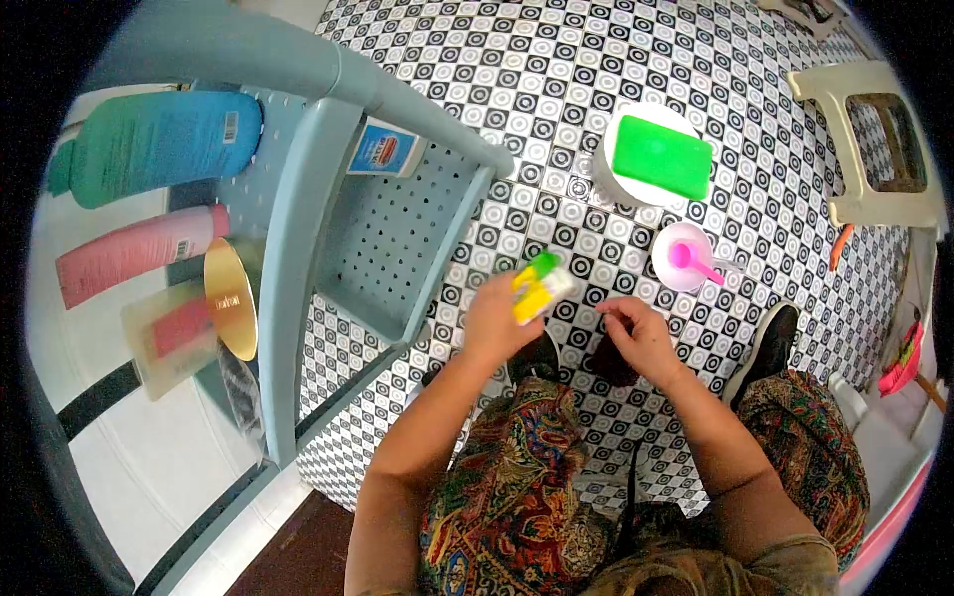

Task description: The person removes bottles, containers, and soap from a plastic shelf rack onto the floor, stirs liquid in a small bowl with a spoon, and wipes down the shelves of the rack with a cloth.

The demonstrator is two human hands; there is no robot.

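My left hand (pixel 499 323) is closed around a small yellow, green and white container (pixel 542 288), slightly blurred; its label cannot be read. To the right, my right hand (pixel 641 338) hovers with loosely curled fingers, thumb and index a little apart, and nothing shows between them. A dark maroon pad (pixel 614 366) lies just beneath that hand, partly covered by it. Farther out on the floor stands a white tub (pixel 608 171) with a bright green rectangular block (pixel 663 157) across its top. Nearer, a white cup (pixel 668 275) has a pink scoop (pixel 699 263) in it.
A grey-blue shelf rack (pixel 313 268) fills the left, with bottles (pixel 169 144), tubes (pixel 144 253) and a blue-and-white packet (pixel 386 149). A cream plastic stool (pixel 845 149) stands at the right. Black shoes (pixel 763 348) rest on the patterned tile floor (pixel 517 79).
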